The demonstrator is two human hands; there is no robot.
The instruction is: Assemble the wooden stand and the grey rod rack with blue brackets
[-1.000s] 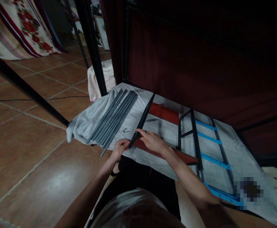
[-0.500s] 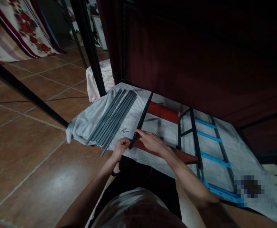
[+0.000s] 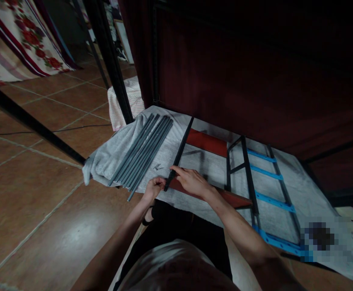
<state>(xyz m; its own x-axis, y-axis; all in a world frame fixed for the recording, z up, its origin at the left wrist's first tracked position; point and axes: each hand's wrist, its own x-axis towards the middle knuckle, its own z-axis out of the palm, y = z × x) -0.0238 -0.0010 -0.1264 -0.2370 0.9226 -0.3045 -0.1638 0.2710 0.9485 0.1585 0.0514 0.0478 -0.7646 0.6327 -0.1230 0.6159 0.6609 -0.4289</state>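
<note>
Some of the black bar [image 3: 182, 147] hides behind the right hand [image 3: 191, 182].

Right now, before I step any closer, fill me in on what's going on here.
A person is working bare-handed at a black bar on a gray cloth. The right hand has its fingertips on the bar near its close end; the left hand is at that end, fingers bunched, though whatever they may pinch is too small to tell. Gray rods lie to the left, blue slats to the right.
</note>
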